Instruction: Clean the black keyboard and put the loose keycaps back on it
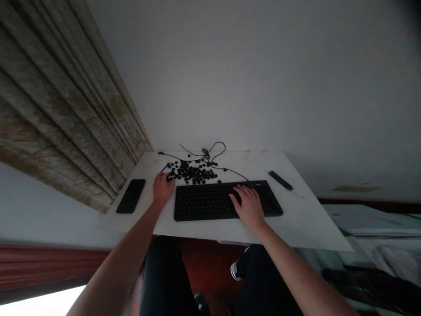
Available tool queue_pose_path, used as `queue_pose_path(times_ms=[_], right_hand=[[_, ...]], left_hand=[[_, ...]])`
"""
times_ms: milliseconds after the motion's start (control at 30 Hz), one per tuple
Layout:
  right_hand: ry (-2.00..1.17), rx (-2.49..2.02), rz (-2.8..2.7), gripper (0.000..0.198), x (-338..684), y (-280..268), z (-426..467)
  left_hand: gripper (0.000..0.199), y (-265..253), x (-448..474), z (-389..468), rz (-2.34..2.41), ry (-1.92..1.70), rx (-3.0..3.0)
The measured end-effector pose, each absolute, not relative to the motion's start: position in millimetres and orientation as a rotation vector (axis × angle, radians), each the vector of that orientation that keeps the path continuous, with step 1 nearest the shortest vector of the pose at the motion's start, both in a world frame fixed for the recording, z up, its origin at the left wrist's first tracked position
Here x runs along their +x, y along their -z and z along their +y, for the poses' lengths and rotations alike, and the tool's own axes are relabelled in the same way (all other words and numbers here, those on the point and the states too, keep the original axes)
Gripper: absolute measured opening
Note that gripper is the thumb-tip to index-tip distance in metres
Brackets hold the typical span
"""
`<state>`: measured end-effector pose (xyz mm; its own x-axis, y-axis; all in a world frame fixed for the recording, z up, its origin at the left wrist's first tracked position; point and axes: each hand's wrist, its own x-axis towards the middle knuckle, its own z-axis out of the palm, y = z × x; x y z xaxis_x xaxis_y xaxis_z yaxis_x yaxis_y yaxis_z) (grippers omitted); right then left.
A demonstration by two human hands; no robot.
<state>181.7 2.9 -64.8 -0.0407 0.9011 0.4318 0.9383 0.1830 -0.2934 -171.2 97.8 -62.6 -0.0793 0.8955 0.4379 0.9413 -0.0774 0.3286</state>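
A black keyboard (204, 202) lies on the white table, its cable running off the back edge. Just behind it spreads a heap of loose black keycaps (195, 173). At the heap's left edge is my left hand (163, 188), its fingers bent in around a black keycap (169, 178); the fingertips are small and dim here. My right hand (249, 206) rests palm down over the right part of the keyboard, thumb and fingers apart, and covers some of the keys. A thin blue tool (165, 167) lies just beyond my left fingers.
A black phone (130, 196) lies on the left of the white table (296, 228). At the right is a narrow dark strip-shaped object (280, 180) with thin wire ends. The looped cable (206, 153) lies near the wall. A patterned curtain (66, 96) hangs on the left.
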Motion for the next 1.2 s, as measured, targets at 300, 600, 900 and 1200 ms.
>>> queue_pose_path(times_ms=[300, 600, 900, 1200], right_hand=[[-0.281, -1.959, -2.105, 0.032, 152, 20, 85], [-0.723, -2.042, -2.273, 0.030, 124, 15, 149], [-0.652, -2.041, -2.101, 0.028, 77, 25, 154], [-0.874, -1.911, -2.099, 0.044, 69, 24, 155]], left_hand=[[0.048, 73, -175, 100, -2.046, 0.841, -2.195], [0.046, 79, -181, 114, -1.844, 0.808, -2.435], [0.061, 71, -176, 147, -1.643, 0.666, -2.651], [0.057, 73, -171, 161, -1.642, 0.730, -2.660]])
